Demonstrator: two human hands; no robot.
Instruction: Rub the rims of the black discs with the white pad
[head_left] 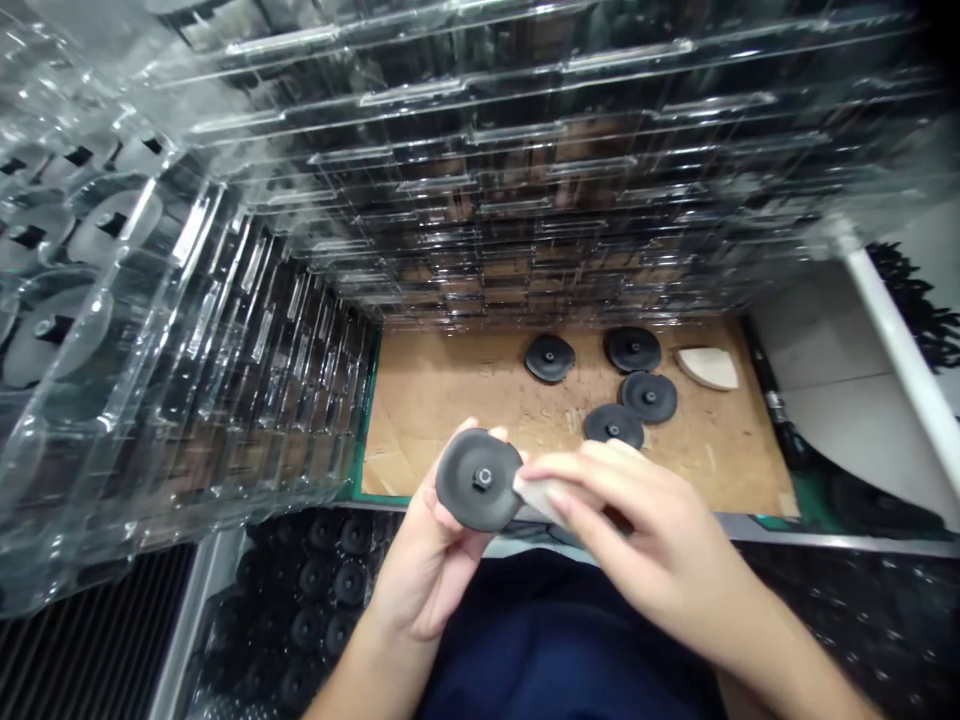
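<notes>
My left hand (442,550) grips a round black disc (465,500) by its edge, its face with a small central hub turned up toward me. Between the fingers and thumb of my right hand (645,530) is a pale sanding pad (540,496), its tip against the right rim of the disc. Just beyond my hands, several similar discs lie on the cardboard-covered bench: one black disc (550,370) stands apart, and another black disc (613,418) is partly hidden behind my right fingers. A second pale wedge-shaped pad (707,370) rests to their right.
Tall stacks of clear plastic trays (525,130) rise behind the cardboard sheet (450,380), with another stack of trays (225,330) on the left. Below the bench's left front sits a tray of black discs (315,575). A white post (900,330) stands at right.
</notes>
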